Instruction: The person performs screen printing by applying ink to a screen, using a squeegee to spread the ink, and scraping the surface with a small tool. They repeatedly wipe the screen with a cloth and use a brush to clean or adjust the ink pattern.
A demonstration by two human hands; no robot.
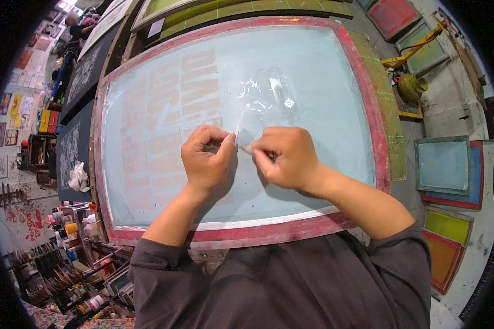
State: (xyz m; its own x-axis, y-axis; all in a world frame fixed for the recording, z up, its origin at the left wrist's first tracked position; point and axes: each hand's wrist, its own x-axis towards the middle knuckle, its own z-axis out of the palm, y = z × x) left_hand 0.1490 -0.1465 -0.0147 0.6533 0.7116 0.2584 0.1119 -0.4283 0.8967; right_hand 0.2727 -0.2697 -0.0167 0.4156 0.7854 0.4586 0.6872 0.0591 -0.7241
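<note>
A screen printing frame with red edges (368,104) lies before me, its pale blue mesh (324,71) carrying faded block lettering (173,118) on the left. Over the middle of the mesh, my left hand (207,156) is closed in a pinch at a thin, see-through piece of clear tape (249,133). Close by on the right, my right hand (286,158) also pinches, with a small tan edge showing at its fingertips. Beyond the hands, a clear strip (281,90) lies on the mesh beside a white round cross mark (289,102) and shiny whitish patches (251,88).
Several framed screens, one pale blue (443,166), lean along the right wall near a yellow metal arm (417,46). Dark printed boards (77,142) stand at the left, with a crumpled white wad (78,176). Bottles and tools crowd the lower left. A person (79,24) is far back.
</note>
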